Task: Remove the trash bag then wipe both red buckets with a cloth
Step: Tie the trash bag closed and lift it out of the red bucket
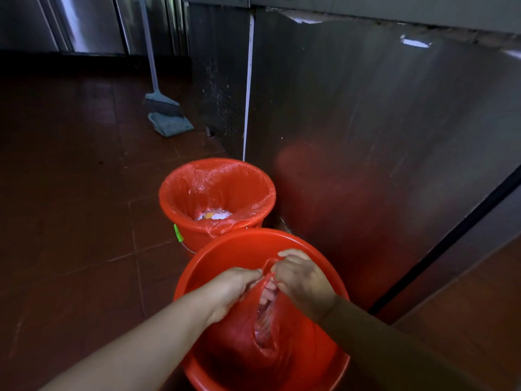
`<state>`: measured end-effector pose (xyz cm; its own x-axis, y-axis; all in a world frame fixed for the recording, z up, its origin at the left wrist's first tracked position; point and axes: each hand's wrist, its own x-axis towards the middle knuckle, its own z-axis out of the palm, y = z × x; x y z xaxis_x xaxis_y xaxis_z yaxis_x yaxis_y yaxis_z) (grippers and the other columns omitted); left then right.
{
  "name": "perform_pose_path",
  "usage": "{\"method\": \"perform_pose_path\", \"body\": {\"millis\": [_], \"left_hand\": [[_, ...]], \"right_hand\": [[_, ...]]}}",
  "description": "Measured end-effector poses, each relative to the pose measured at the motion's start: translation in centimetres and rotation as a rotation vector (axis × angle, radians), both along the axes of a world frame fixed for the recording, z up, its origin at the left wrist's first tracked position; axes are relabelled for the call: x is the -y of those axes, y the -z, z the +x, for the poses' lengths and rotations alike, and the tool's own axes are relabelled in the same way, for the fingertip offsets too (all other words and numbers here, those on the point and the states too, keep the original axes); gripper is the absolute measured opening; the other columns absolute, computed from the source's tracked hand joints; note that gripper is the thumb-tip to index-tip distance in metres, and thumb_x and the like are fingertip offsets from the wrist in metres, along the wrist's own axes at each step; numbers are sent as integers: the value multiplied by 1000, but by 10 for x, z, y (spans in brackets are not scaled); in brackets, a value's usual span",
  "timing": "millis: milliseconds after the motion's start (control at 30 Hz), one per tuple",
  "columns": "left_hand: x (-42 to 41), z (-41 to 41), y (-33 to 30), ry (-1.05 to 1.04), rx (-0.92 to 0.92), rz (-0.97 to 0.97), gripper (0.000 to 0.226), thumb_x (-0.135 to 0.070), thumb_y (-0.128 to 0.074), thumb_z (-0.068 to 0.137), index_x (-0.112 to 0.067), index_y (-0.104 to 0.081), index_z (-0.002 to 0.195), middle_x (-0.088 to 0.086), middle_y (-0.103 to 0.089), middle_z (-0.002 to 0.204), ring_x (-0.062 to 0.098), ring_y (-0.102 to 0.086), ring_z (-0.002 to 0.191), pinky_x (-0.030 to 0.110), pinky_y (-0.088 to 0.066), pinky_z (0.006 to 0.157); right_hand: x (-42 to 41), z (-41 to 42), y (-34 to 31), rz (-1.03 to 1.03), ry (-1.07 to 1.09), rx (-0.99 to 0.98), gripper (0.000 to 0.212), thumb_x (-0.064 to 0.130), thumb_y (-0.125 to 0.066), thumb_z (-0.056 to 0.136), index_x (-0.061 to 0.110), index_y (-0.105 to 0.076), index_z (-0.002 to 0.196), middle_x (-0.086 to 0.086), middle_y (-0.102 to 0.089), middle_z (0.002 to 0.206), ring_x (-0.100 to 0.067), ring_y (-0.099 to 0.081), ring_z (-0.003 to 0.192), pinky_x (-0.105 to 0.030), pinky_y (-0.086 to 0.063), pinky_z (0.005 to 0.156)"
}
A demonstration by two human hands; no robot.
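The thin, limp red plastic trash bag (pixel 265 320) is being pinched at its gathered mouth by the left hand (pixel 234 289) and right hand (pixel 301 280) over the near round red plastic bucket (pixel 197 275); at 12 o'clock, the far bucket's slippery liner (pixel 217 182) is probably best gripped at its rim.

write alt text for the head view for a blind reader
Both hands, left hand and right hand, pinch the top of a red trash bag inside the near red bucket. Behind it stands a second, bag-lined red bucket.

near bucket (pixel 225 249) before lined bucket (pixel 197 238), cabinet (pixel 380 122) right, broom (pixel 162 100) behind left
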<state>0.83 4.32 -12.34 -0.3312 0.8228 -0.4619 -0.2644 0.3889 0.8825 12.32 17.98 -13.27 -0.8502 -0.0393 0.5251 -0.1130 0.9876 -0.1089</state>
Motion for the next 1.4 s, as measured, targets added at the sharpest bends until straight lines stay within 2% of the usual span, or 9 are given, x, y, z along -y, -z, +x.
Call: {"method": "perform_pose_path", "body": {"millis": [267,433,567,667,733,833,900,1033,1400], "left_hand": [[-12,11,5,-340,180,9,18,-4,-61,86,-7,-64,68,3,-60,45,9,-51,35,14,-34,36],[-10,-12,13,-653,20,-34,26,7,-53,88,-7,-53,66,10,-57,54,8,-50,33,15,-40,39],[-5,-26,24,-766,-31,-61,28,3,-43,95,-9,-48,71,12,-55,68,20,-54,60,26,-43,59],[-17,-11,17,-611,87,73,26,-7,-33,100,-14,-47,79,7,-61,70,19,-63,72,25,-47,69],[-24,-6,6,-513,130,153,29,-8,-30,101,-17,-46,78,0,-51,59,14,-58,59,25,-44,66],[-30,-3,-12,-423,83,271,31,-5,-29,100,-16,-42,74,-5,-37,47,6,-36,40,21,-40,52],[-33,-7,-27,-382,61,385,31,-2,-30,99,-15,-41,73,-7,-34,44,4,-28,37,17,-33,42],[-17,-38,-53,-373,-12,489,30,0,-32,96,-14,-44,73,-8,-33,45,3,-25,38,16,-25,38],[57,-84,-24,-385,-203,320,30,-3,-31,99,-10,-41,72,-6,-34,47,5,-25,41,17,-27,40]], "right_hand": [[18,3,7,-92,183,-89,19,24,-69,72,15,-57,60,1,-60,69,-17,-54,66,-27,-36,67],[21,21,10,-248,189,348,21,23,-65,83,15,-50,72,-5,-58,77,-20,-54,74,-25,-32,66],[8,44,12,-266,255,628,20,29,-56,91,24,-41,79,7,-53,77,-9,-49,72,-18,-28,61],[2,41,1,-629,363,574,25,21,-57,91,25,-40,74,9,-49,69,-3,-45,62,-16,-35,58],[3,32,-11,-1103,437,404,20,14,-53,94,18,-47,76,-3,-57,77,-9,-50,68,-24,-41,65],[12,11,-33,-1998,234,10,23,5,-39,99,7,-47,78,-10,-62,73,-19,-61,69,-33,-49,79],[11,2,-45,-2278,88,-188,27,9,-37,99,11,-43,73,-3,-48,57,-15,-51,52,-34,-50,73],[-12,8,-66,-2222,10,-202,34,12,-35,100,17,-31,66,4,-32,49,-8,-27,39,-25,-37,50],[-43,72,-37,-1923,127,15,45,7,-36,95,21,-43,52,3,-32,50,-8,-32,44,-23,-42,48]]}}
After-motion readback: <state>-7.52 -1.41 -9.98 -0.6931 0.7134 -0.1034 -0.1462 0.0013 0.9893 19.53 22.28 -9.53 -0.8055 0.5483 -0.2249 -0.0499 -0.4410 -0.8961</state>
